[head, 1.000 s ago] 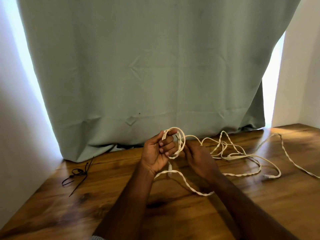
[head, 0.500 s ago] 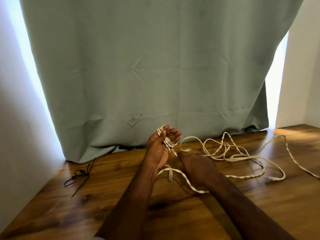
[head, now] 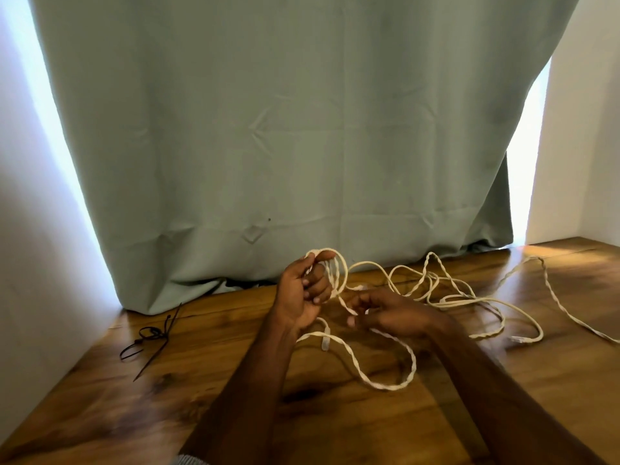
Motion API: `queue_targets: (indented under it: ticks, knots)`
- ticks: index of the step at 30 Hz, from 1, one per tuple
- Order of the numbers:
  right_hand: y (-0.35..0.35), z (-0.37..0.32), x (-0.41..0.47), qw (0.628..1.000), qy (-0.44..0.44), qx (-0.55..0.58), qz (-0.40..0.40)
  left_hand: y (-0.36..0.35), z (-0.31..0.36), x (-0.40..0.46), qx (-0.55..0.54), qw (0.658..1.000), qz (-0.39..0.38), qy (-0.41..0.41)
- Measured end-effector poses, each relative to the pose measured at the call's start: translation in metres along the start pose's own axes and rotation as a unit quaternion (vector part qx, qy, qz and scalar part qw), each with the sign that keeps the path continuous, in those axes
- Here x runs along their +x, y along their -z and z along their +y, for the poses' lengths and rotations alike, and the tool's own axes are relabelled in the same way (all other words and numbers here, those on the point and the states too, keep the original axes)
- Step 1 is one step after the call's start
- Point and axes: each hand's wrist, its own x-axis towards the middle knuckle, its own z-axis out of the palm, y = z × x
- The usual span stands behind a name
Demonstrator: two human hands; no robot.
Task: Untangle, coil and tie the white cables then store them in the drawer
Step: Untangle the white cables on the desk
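Note:
A long white twisted cable [head: 446,297] lies in loose tangled loops across the wooden table [head: 335,424]. My left hand [head: 303,297] is raised with its fingers curled round a small coil of the cable [head: 337,273], the loops standing above the thumb. My right hand [head: 392,313] is just to the right of it and pinches the strand that leads down from the coil. One loop of cable [head: 385,380] sags onto the table below my hands, with a clear plug [head: 326,340] on it. The drawer is not in view.
Black cable ties [head: 151,337] lie on the table at the left. A grey-green curtain [head: 285,146] hangs down to the table's back edge. White walls close in on the left and right. Another clear plug [head: 516,339] lies at the right.
My left hand turned and the coil opened into a wider loop above it. My right hand moved from the table up to the strand under the coil.

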Motion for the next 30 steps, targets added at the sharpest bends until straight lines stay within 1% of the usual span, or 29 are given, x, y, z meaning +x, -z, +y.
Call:
queue_targets:
  ticks: [2,4,7,9,10,13,15,17,20,22,25,28,30]
  knots:
    - [-0.001,-0.002,-0.001,1.000,-0.001,0.014,0.013,0.003,0.000,-0.004,-0.009,0.999,-0.015,0.043]
    - [-0.004,-0.005,0.001,0.994,0.016,0.101,0.034,0.006,-0.001,-0.007,-0.001,0.997,-0.024,0.077]
    - [-0.012,-0.003,0.007,0.965,0.066,0.244,0.065,0.007,-0.001,-0.009,-0.001,0.992,-0.053,0.118]
    - [-0.015,-0.004,0.008,0.946,0.069,0.312,0.052,0.008,-0.002,-0.009,-0.005,0.988,-0.068,0.137]
    - [-0.016,-0.004,0.009,0.943,0.066,0.324,0.038,0.008,-0.003,-0.009,-0.007,0.987,-0.075,0.143]
    - [-0.015,-0.005,0.008,0.943,0.063,0.326,0.007,0.009,-0.005,-0.009,0.002,0.985,-0.086,0.152]
    - [-0.014,-0.004,0.008,0.943,0.066,0.327,0.001,0.011,-0.005,-0.010,0.018,0.984,-0.086,0.155]
    - [-0.013,-0.003,0.009,0.936,0.073,0.345,-0.003,0.011,-0.004,-0.011,0.006,0.982,-0.094,0.161]
    - [-0.015,-0.004,0.014,0.930,0.073,0.359,0.030,0.008,-0.002,-0.013,-0.005,0.978,-0.113,0.174]
    - [-0.017,-0.005,0.018,0.938,0.076,0.333,0.060,0.006,0.000,-0.014,0.000,0.974,-0.129,0.186]
    - [-0.022,-0.008,0.020,0.952,0.093,0.282,0.071,0.007,0.003,-0.013,0.013,0.968,-0.149,0.202]
    - [-0.026,-0.010,0.022,0.955,0.109,0.260,0.093,0.008,0.005,-0.012,0.029,0.973,-0.126,0.190]
    - [-0.027,-0.009,0.022,0.959,0.127,0.213,0.135,0.005,0.004,-0.010,0.037,0.980,-0.100,0.167]
